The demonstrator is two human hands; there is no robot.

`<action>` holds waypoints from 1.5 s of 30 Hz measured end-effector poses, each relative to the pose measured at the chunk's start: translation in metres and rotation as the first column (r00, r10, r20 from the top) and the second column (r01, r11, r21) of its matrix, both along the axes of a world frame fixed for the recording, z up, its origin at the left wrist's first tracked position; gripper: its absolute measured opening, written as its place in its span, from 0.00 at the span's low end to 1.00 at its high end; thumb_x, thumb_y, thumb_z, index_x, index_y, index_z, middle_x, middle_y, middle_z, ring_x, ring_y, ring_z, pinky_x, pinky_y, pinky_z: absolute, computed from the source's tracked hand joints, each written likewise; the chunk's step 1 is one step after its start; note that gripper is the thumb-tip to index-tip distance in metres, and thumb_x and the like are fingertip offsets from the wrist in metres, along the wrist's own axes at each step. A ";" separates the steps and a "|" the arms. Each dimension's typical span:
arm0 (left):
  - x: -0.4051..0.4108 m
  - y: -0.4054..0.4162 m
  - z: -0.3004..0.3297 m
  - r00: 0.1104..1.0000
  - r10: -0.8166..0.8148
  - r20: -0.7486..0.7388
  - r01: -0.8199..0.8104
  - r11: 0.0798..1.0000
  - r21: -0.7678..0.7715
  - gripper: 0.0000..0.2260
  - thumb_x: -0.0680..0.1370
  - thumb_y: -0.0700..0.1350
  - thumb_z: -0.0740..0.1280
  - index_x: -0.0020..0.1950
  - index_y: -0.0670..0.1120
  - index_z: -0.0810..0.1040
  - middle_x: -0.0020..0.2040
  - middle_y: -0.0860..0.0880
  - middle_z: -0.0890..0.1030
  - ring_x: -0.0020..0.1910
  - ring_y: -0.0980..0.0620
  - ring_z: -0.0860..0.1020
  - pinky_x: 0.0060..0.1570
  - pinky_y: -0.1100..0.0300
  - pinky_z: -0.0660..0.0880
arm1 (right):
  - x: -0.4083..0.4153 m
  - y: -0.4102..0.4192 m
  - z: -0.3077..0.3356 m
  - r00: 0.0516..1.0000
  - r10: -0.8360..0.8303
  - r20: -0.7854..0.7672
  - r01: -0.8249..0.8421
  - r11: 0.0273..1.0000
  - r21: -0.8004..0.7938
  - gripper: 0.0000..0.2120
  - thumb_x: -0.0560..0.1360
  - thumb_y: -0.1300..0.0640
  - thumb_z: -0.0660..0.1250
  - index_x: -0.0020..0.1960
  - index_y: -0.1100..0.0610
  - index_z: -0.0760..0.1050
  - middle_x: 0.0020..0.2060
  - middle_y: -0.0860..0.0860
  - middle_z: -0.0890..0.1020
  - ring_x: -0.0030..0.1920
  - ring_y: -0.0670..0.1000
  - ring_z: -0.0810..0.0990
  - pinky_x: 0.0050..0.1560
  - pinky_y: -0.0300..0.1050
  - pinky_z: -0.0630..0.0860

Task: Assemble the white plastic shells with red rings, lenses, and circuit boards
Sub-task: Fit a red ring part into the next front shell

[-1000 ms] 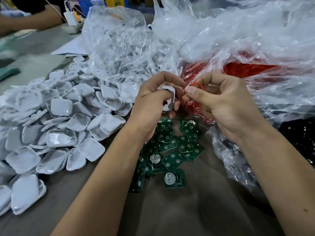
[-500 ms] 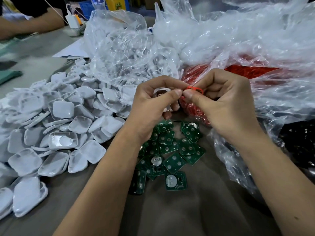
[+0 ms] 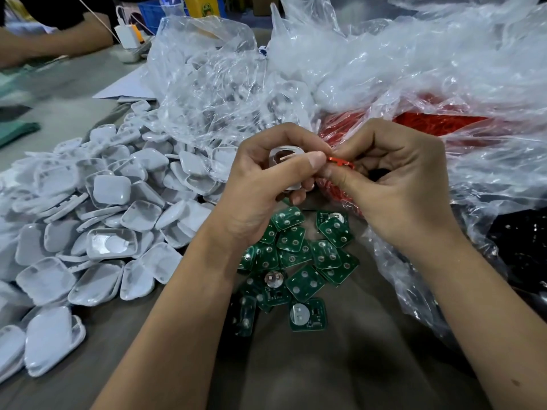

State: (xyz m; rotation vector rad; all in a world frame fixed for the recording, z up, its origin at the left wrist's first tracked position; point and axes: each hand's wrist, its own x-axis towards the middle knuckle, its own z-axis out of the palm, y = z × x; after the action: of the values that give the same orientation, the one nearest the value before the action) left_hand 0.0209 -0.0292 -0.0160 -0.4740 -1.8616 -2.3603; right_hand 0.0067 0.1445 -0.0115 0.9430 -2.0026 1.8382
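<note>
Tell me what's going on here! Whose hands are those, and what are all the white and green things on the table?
There is no machine here, just a person working. The picture comes from a camera worn on that person's head, looking down, so you see their own two arms. The left hand holds one white plastic shell, hollow side toward the camera. The right hand pinches a small red ring right next to the shell.

On the table, to the left, lies a big heap of white shells. Below the hands lie green circuit boards, little squares with silver dots. Behind the hands sit crinkly clear plastic bags, and one bag is full of something red, probably more rings. Another person's arm rests at the far left.
</note>
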 end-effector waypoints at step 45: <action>-0.004 0.015 -0.009 0.944 0.320 -0.086 -0.323 0.946 -0.033 0.03 0.76 0.38 0.76 0.43 0.41 0.84 0.30 0.49 0.79 0.23 0.55 0.75 0.23 0.63 0.72 | -0.015 0.008 -0.001 0.975 -0.134 0.175 0.154 0.982 -0.107 0.02 0.77 0.60 0.75 0.47 0.58 0.84 0.32 0.43 0.84 0.27 0.39 0.78 0.31 0.28 0.70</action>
State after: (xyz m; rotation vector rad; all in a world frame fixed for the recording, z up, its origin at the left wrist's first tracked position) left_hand 0.0169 -0.0142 -0.0250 -0.2402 -1.8029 -2.0594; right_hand -0.0079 0.1527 -0.0122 0.6106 -1.9691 1.9880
